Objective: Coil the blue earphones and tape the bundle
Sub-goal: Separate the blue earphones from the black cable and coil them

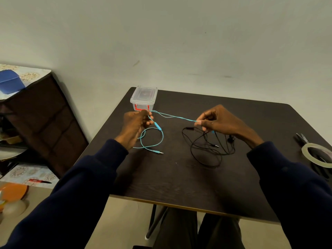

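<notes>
1. Step in hand: the thin light-blue earphone cable is stretched above the dark wooden surface between two hands, so coiling appears to be just beginning; no finished bundle is visible.
2. The left hand is closed around one part of the cable, near the far left corner; the slack loop and jack plug lie on the surface below it.
3. The right hand pinches the cable between thumb and fingertips, other fingers curled.
4. Next move, as a judgement: wind the stretched length into loops at the left hand, drawing in the slack.
5. Count: one blue earphone set; one tangled black earphone set mid-surface; one clear tape roll and one pair of dark scissors at the right edge; one lidded clear plastic box at the far left corner.
</notes>
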The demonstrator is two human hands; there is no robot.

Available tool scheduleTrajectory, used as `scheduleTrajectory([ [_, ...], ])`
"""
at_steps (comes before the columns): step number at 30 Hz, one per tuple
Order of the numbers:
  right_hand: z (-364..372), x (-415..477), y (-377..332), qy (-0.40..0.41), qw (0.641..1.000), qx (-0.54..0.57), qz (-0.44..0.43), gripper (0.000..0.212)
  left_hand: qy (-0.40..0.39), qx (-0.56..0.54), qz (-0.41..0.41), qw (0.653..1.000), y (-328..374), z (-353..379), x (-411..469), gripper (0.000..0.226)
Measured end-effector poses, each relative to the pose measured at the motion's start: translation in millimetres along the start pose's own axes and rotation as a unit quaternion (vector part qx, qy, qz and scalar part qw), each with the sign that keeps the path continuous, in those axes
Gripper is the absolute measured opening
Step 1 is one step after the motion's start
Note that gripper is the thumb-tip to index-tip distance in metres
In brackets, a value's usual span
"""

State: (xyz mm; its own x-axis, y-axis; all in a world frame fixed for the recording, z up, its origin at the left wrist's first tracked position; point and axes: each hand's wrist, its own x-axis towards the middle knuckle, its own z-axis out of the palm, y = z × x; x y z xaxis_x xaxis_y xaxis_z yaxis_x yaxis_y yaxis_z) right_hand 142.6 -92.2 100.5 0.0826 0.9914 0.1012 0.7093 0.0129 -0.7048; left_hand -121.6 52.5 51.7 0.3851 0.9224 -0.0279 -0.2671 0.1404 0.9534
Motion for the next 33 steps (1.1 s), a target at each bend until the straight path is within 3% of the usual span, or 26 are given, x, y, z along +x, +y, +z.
scheduleTrajectory([
  [6, -3.7, -1.6, 9.2, -0.015, 0.999, -0.034, 0.009, 0.007, 0.008, -0.023, 0.019, 1.000, 0.5, -6.8, 4.8, 0.014],
  [11, 0.5, -5.7, 23.6, 0.049, 0.992, -0.114, 0.015, 0.007, 0.023, 0.146, 0.007, 0.989, -1.9, -14.1, 5.7, 0.019],
  [16, 4.0, -8.1, 26.1, 0.155, 0.988, -0.010, 0.015, 0.004, -0.042, 0.293, -0.019, 0.955, -2.6, -17.5, 2.6, 0.013],
  [19, 13.4, -6.8, 15.8, 0.110, 0.983, 0.143, 0.018, 0.015, -0.038, 0.292, -0.004, 0.956, -1.8, -14.6, 1.6, 0.011],
  [21, 24.9, -1.8, 5.8, 0.076, 0.983, 0.167, 0.025, 0.018, -0.035, 0.265, 0.002, 0.964, -2.1, -13.1, 1.5, 0.011],
  [28, 85.8, 23.0, -21.4, 0.025, 0.999, -0.011, 0.020, 0.014, 0.044, 0.286, -0.005, 0.957, -19.3, -25.0, 2.7, 0.010],
  [31, 105.2, 29.2, -23.5, 0.014, 0.997, -0.076, 0.025, 0.021, 0.042, 0.249, -0.027, 0.967, -28.7, -30.3, 4.8, 0.004],
  [33, 110.4, 29.6, -22.1, 0.011, 0.994, -0.106, 0.034, 0.029, 0.045, 0.218, -0.039, 0.974, -30.6, -31.5, 7.2, 0.014],
])
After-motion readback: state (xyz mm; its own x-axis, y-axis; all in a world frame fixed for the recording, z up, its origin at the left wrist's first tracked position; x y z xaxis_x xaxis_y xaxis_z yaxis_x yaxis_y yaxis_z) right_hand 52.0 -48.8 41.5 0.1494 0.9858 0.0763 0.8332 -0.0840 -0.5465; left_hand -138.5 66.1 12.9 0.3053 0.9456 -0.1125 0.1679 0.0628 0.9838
